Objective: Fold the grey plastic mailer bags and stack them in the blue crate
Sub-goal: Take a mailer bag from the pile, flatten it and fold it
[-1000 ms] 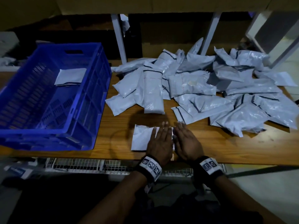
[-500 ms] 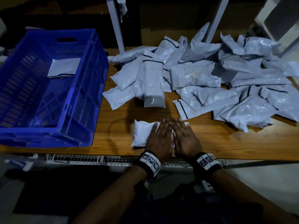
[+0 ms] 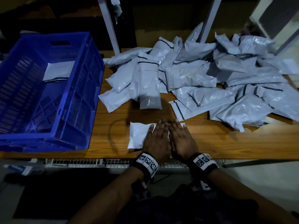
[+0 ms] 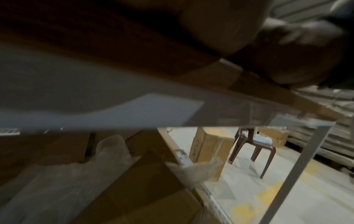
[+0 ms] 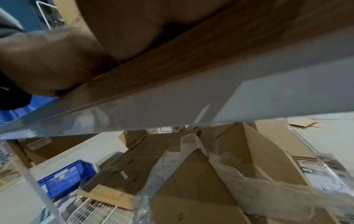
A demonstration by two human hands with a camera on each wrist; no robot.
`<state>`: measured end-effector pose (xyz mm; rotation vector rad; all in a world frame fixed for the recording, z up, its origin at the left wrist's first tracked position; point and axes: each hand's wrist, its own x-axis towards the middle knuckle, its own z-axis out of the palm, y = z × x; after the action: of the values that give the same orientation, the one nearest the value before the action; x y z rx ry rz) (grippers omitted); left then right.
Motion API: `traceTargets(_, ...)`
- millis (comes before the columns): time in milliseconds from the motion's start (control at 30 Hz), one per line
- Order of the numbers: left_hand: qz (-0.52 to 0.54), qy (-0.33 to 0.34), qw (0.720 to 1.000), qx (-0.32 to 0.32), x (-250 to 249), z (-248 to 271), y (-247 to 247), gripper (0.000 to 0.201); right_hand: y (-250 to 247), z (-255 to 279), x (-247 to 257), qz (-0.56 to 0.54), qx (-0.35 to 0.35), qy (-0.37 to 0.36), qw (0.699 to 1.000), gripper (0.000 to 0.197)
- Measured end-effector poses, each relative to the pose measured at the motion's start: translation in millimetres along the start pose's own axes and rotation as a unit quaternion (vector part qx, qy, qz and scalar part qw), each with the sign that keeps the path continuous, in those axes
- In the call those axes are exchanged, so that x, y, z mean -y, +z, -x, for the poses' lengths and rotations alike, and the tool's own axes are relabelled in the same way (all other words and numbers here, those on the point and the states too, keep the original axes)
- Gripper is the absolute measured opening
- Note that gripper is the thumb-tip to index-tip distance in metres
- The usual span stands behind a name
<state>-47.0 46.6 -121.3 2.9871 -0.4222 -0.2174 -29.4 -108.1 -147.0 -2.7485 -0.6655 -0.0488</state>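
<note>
Both hands are lying flat, side by side, at the near edge of the wooden surface [image 3: 218,147]. The left hand [image 3: 156,139] is pressing down on a folded grey mailer bag [image 3: 139,136], its fingers straight and together; its grip is fully extended and is clasping nothing. The right hand [image 3: 181,139] is pressing on the right part of the same bag, fingers likewise straight, nothing enclosed. The two hands are almost touching along their inner edges. Only the left portion and a small right corner of the bag are showing beyond the hands.

Each wrist is carrying a black band with printed marker squares [image 3: 147,162].

Toward the far edge, a loose pile of unfolded grey mailer bags [image 3: 202,81] is spreading from the middle of the surface to its right edge, the bags overlapping one another.

At the left edge, the blue crate [image 3: 90,94] is standing on the surface. One folded mailer bag [image 3: 59,71] is lying on its floor, toward the far wall.
</note>
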Motion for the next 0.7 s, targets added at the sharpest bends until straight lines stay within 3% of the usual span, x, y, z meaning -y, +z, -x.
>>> traceTargets(133,-0.01,0.006,1.0,0.012,8.4,2.1,-12.2,0.071,-13.3,-1.1,5.8,0.005,0.014,0.0,1.0,0.064)
traceTargets(300,-0.011,0.01,0.998,-0.055,31.1,18.6,-30.5,0.073,-34.3,-14.8,22.3,0.026,-0.016,-0.028,0.999,0.066)
traceTargets(500,-0.033,-0.001,0.999,0.0,62.7,22.7,-12.7,0.079,-14.8,-22.2,30.5,0.078,0.049,-0.012,0.996,0.066)
traceTargets(700,-0.011,0.011,1.0,-0.019,67.8,21.6,1.0,0.079,-13.0,-21.7,32.6,0.098,0.034,-0.009,0.995,0.062)
